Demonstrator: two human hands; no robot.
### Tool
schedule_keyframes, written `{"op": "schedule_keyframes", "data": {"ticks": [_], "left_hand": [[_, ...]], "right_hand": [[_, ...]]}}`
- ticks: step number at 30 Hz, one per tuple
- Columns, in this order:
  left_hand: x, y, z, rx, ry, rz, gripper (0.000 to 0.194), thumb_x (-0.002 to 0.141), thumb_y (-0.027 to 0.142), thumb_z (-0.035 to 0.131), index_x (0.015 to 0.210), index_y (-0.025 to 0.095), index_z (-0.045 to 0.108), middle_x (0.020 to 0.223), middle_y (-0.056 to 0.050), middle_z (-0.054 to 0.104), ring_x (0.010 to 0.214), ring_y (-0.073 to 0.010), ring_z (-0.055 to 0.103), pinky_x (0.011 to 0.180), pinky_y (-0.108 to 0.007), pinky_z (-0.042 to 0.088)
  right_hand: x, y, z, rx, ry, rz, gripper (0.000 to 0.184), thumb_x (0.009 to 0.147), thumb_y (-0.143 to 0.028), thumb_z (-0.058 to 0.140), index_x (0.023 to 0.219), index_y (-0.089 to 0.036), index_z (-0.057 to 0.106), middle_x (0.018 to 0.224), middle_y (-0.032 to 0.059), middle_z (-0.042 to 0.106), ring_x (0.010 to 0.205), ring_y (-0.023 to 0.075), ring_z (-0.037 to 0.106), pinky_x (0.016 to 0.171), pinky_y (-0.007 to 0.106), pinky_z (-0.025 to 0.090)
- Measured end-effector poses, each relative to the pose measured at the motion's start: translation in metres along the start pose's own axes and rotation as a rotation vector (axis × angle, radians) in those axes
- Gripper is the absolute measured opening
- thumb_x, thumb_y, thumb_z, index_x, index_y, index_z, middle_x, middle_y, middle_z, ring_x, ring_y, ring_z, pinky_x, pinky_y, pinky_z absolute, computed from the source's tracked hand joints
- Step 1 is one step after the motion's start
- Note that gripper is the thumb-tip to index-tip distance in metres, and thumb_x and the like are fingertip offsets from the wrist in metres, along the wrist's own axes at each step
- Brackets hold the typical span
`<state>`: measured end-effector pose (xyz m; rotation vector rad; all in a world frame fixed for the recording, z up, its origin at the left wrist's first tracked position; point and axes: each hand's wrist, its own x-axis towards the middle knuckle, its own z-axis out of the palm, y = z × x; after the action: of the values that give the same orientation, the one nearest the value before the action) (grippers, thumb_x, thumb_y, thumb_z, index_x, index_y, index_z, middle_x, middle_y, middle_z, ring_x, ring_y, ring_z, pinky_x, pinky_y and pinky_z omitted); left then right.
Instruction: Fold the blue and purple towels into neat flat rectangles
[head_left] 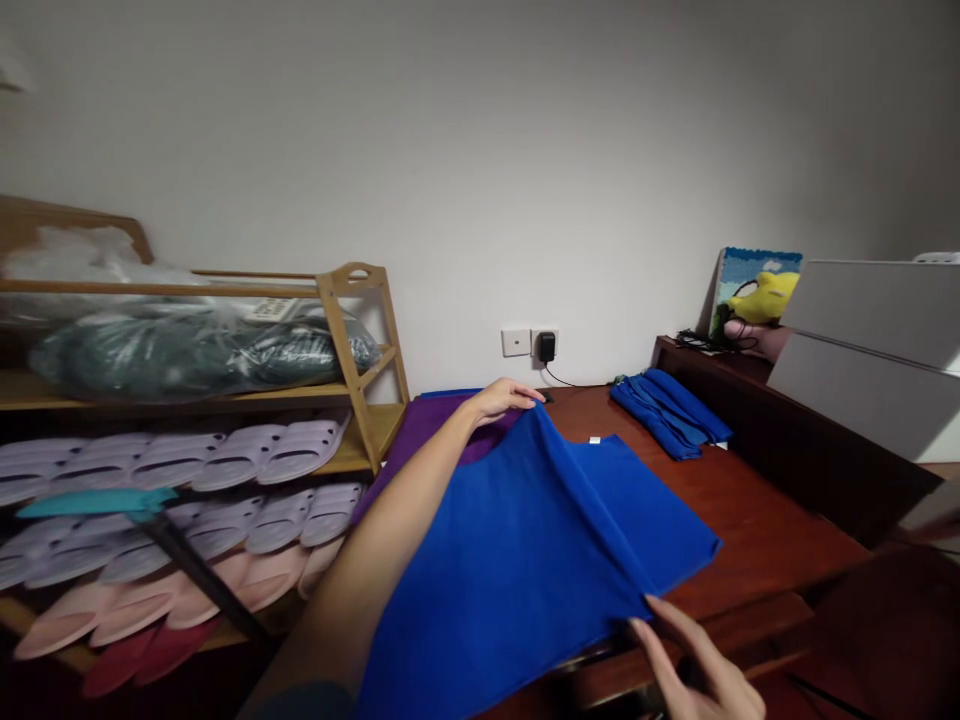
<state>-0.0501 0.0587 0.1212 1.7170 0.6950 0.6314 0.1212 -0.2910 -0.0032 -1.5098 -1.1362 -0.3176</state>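
A bright blue cloth garment [487,560] spreads over the desk, with a raised fold running from its far edge down to its near right edge. At the far end of that fold, my left hand [506,398] pinches the fabric between thumb and fingers. My right hand [701,665] grips the near right edge of the cloth with its fingertips. To the right of the fold the garment lies flat, and a small white label [595,440] shows at its top edge. Purple cloth [409,430] lies partly under my left forearm.
A folded blue cloth bundle [667,410] rests at the back right of the reddish-brown desk [780,530]. Left stands a wooden rack [352,370] with several slippers [300,450] and bagged goods. A black plug [547,346] sits in the wall socket; white boxes [870,360] stand right.
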Motion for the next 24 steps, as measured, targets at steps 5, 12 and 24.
{"op": "schedule_keyframes", "data": {"ticks": [5,12,24], "left_hand": [[-0.006,0.003,0.002,-0.034,0.024,0.068,0.034,0.055,0.014,0.077,0.089,0.013,0.073,0.088,-0.007,0.071,0.082,-0.0164,0.062,0.082,-0.030,0.046],[-0.004,0.008,-0.003,0.136,0.075,0.179,0.027,0.057,0.019,0.078,0.083,0.015,0.074,0.083,-0.005,0.073,0.083,-0.0178,0.064,0.084,-0.031,0.046],[-0.041,0.073,-0.008,0.307,0.157,0.348,0.021,0.062,0.027,0.076,0.079,0.015,0.071,0.075,-0.002,0.070,0.074,-0.0153,0.063,0.077,-0.031,0.048]], "right_hand": [[0.030,0.008,-0.006,0.191,0.046,0.197,0.034,0.070,-0.046,0.071,0.085,-0.016,0.072,0.081,0.0050,0.072,0.067,0.0182,0.069,0.063,0.021,0.057],[0.064,0.015,-0.031,0.156,0.023,0.368,0.050,0.063,-0.055,0.072,0.094,-0.016,0.072,0.086,0.0053,0.073,0.074,0.0216,0.070,0.072,0.025,0.058],[0.157,0.008,-0.074,-0.192,0.054,0.056,0.038,0.073,-0.059,0.062,0.090,-0.026,0.072,0.084,-0.0025,0.071,0.076,0.0165,0.067,0.072,0.022,0.049]]}}
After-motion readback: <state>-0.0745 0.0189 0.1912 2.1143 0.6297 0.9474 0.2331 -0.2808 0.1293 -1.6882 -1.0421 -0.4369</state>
